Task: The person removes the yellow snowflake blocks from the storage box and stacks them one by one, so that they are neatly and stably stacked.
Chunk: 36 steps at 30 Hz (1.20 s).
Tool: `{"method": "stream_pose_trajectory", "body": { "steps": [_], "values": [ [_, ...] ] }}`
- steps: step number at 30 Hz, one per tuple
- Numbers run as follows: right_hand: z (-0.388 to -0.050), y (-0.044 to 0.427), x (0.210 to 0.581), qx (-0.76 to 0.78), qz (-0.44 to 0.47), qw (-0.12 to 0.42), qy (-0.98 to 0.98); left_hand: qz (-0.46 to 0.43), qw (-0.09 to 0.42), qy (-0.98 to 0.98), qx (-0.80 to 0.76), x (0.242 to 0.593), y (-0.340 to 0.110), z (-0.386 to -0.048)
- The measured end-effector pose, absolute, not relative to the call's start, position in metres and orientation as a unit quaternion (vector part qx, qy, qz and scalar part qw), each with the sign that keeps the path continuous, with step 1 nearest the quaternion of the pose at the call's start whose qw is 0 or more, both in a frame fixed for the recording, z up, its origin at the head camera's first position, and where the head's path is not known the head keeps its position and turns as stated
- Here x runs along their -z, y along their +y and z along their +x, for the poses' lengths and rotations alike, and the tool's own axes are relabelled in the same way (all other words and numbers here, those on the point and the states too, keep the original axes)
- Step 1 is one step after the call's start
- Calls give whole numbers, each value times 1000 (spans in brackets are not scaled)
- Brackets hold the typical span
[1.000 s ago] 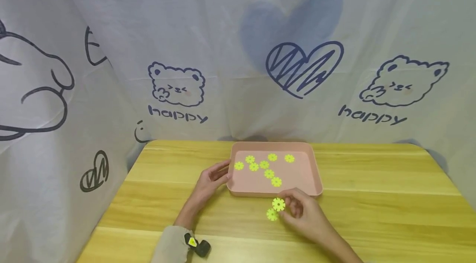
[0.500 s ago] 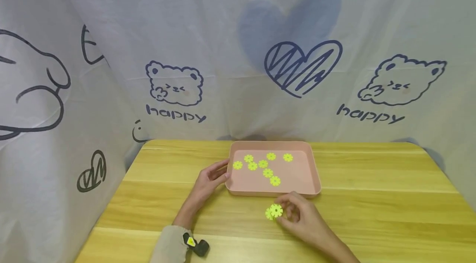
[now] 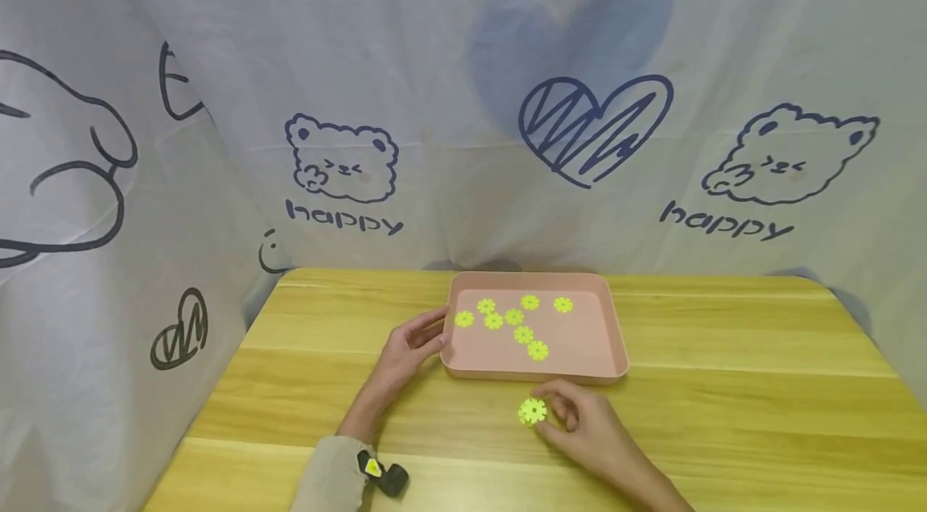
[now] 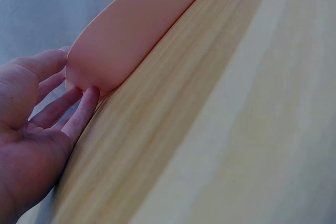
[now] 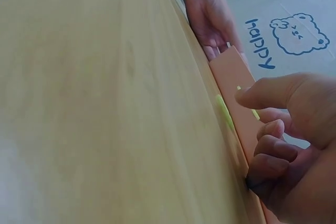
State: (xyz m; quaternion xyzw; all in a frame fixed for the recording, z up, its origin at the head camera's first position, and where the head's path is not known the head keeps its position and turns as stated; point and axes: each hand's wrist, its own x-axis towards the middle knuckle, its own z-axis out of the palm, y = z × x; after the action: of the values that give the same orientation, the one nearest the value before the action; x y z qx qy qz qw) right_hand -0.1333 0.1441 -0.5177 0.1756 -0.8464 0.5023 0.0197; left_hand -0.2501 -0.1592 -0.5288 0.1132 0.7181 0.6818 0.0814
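Note:
In the head view, a pink tray holds several yellow-green flower-shaped pieces. The left hand touches the tray's left end; its spread fingers rest against the outside wall in the left wrist view. The right hand, in front of the tray, pinches one flower piece between thumb and fingers. Behind it, a second piece is mostly hidden. The right wrist view shows a yellow piece edge-on, beside the right hand.
The tray stands on a wooden table, towards its far edge. Behind and at the left hangs a pale cloth with bear, heart and "happy" drawings. A black band is at the left wrist, by a beige sleeve.
The right hand has moved its piece slightly left and down, so that it now overlaps the second piece almost fully. The left hand stays at the tray.

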Motion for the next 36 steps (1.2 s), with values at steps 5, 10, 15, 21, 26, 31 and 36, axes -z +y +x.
{"method": "stream_pose_trajectory", "body": {
  "steps": [5, 10, 15, 21, 26, 31, 36],
  "values": [
    [-136, 141, 519, -492, 162, -1, -856, 115, 81, 717, -683, 529, -159, -251],
    [-137, 140, 519, -490, 152, -15, -859, 112, 80, 718, -682, 529, -159, -250],
    [-136, 139, 518, -496, 161, -4, -853, 111, 81, 718, -682, 529, -160, -250],
    [-134, 139, 518, -488, 177, 35, -854, 108, 83, 717, -684, 530, -159, -251],
    [-131, 140, 518, -484, 186, 55, -853, 108, 85, 714, -686, 531, -160, -250],
    [-129, 140, 519, -474, 183, 54, -860, 110, 85, 716, -684, 532, -160, -249],
    [-130, 137, 520, -449, 174, 53, -875, 113, 82, 714, -686, 531, -159, -248]
  ]
}}
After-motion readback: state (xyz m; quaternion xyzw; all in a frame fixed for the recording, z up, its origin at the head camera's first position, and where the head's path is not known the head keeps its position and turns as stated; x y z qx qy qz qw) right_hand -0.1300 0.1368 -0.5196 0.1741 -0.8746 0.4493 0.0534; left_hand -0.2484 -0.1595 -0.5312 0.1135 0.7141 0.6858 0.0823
